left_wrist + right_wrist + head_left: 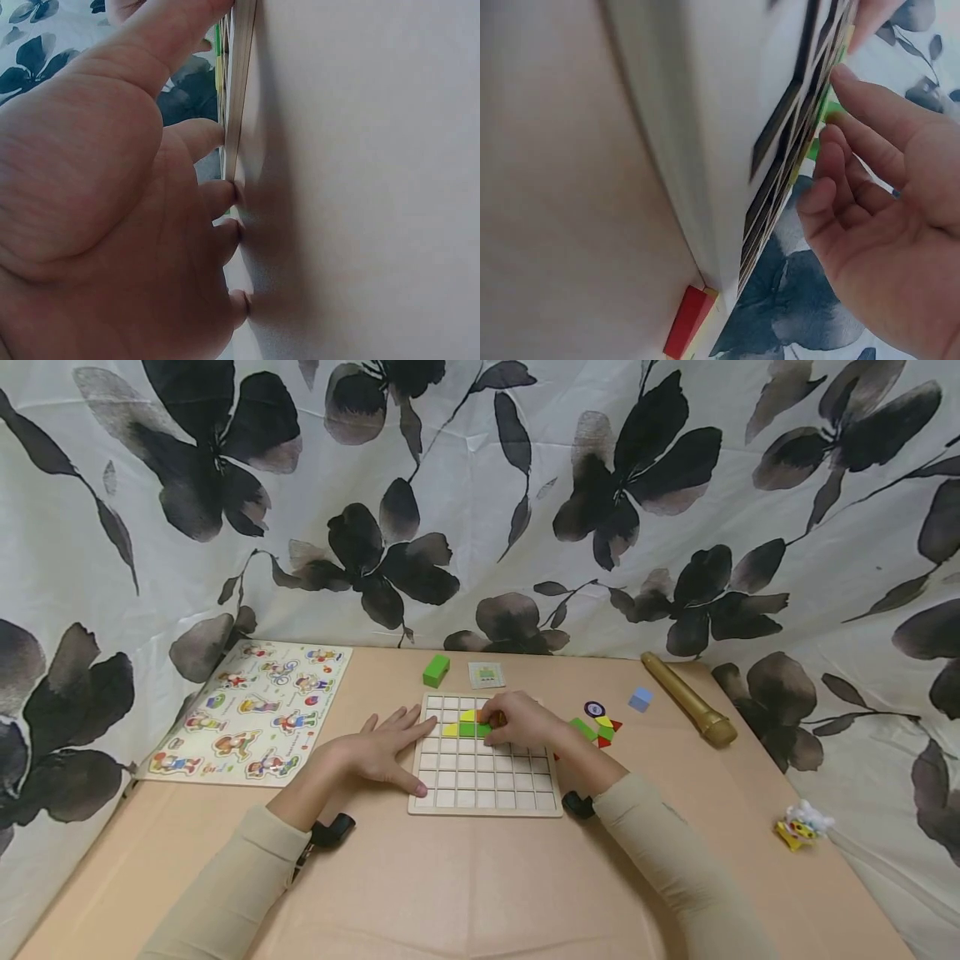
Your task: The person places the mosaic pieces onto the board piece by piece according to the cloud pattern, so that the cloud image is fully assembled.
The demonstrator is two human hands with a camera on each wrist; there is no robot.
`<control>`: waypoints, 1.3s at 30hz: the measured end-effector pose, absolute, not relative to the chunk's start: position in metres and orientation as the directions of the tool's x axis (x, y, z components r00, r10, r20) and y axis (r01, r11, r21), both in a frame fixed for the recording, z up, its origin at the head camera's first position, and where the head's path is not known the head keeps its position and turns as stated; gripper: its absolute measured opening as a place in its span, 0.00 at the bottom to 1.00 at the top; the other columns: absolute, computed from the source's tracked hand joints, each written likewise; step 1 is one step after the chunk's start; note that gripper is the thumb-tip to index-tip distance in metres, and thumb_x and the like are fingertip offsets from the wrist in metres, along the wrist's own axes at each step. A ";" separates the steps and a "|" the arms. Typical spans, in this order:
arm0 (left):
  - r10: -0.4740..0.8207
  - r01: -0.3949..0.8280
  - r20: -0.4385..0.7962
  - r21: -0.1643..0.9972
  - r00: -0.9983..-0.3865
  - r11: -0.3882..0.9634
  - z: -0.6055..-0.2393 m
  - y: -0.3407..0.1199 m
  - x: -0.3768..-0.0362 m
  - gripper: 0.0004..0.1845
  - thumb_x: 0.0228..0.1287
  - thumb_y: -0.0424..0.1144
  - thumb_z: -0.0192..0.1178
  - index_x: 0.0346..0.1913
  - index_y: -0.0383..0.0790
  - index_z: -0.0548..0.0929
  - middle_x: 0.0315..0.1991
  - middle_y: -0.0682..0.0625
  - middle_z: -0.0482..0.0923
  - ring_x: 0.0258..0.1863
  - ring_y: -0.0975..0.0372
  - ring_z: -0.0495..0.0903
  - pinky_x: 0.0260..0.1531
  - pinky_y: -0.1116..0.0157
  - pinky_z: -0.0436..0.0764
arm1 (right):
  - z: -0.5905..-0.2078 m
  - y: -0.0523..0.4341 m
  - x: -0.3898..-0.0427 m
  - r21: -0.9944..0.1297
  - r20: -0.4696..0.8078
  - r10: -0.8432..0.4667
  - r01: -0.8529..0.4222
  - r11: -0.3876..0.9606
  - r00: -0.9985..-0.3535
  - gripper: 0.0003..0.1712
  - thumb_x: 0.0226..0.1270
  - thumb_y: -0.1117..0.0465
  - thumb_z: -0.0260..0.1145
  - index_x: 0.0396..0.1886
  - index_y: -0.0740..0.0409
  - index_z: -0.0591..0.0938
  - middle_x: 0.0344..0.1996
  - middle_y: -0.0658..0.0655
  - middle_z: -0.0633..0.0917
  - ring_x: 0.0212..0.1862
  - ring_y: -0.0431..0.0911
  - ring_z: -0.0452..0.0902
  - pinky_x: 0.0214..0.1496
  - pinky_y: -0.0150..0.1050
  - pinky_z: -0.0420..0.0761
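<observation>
A wooden grid board (483, 777) lies at the table's middle. Near its top row sit yellow pieces (451, 729) and a green piece (472, 730). My right hand (517, 720) hovers over the board's upper middle, its gently bent fingertips (845, 75) touching the green piece (826, 114). My left hand (382, 752) lies flat with straight fingers against the board's left edge. In the left wrist view my left hand (112, 195) has its fingertips (225, 196) meeting the board's rim (241, 82).
Loose coloured pieces (600, 729) and a round token (594, 708) lie right of the board, with a red piece (686, 322) at its edge. A green block (436, 670), card (486, 674), blue cube (641, 699), gold tube (688, 699), picture puzzle (251, 714) and small toy (802, 825) surround it. Floral curtain behind.
</observation>
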State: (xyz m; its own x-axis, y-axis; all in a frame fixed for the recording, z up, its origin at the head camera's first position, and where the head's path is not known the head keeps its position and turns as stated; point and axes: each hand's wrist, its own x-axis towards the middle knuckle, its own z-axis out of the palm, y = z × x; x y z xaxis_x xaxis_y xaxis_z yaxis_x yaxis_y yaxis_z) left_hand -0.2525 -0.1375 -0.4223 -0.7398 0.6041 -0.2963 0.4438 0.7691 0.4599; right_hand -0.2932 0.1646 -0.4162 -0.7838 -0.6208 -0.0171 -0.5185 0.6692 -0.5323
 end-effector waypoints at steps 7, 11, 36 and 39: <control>0.605 0.447 -0.298 0.455 -0.738 0.770 -0.421 -0.137 -0.252 0.65 0.52 0.70 0.73 0.85 0.50 0.49 0.86 0.39 0.34 0.85 0.41 0.32 0.76 0.29 0.33 | -0.397 0.202 -0.277 -0.586 0.070 -0.551 -0.481 0.652 -0.832 0.20 0.68 0.60 0.75 0.58 0.59 0.86 0.46 0.58 0.86 0.42 0.47 0.79 0.44 0.41 0.81; 0.602 0.442 -0.300 0.458 -0.740 0.771 -0.420 -0.137 -0.252 0.64 0.53 0.70 0.73 0.85 0.50 0.50 0.86 0.39 0.34 0.85 0.40 0.33 0.76 0.30 0.33 | -0.387 0.238 -0.271 -0.575 0.105 -0.494 -0.458 0.678 -0.863 0.20 0.70 0.62 0.72 0.60 0.59 0.85 0.50 0.62 0.87 0.43 0.49 0.78 0.45 0.43 0.81; 0.597 0.431 -0.303 0.466 -0.742 0.773 -0.421 -0.138 -0.253 0.64 0.52 0.70 0.73 0.85 0.50 0.50 0.86 0.39 0.35 0.85 0.41 0.32 0.76 0.30 0.33 | -0.415 0.351 -0.267 -0.433 -0.068 -0.439 -0.370 0.822 -0.896 0.16 0.65 0.74 0.71 0.51 0.64 0.88 0.33 0.55 0.82 0.37 0.47 0.71 0.38 0.38 0.73; 0.600 0.434 -0.305 0.465 -0.740 0.772 -0.421 -0.138 -0.253 0.64 0.52 0.70 0.73 0.85 0.50 0.50 0.86 0.39 0.35 0.85 0.41 0.32 0.76 0.30 0.33 | -0.414 0.351 -0.265 -0.424 -0.084 -0.446 -0.373 0.825 -0.891 0.13 0.63 0.72 0.73 0.48 0.62 0.88 0.33 0.54 0.83 0.38 0.47 0.73 0.40 0.39 0.75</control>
State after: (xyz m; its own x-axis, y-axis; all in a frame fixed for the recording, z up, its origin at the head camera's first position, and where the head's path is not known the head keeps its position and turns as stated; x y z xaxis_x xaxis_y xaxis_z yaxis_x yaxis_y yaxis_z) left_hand -0.2533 -0.1379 -0.4208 -0.7401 0.5996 -0.3045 0.4341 0.7718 0.4647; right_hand -0.2651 0.3509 -0.4138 -0.8912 -0.4458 -0.0843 -0.3727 0.8253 -0.4242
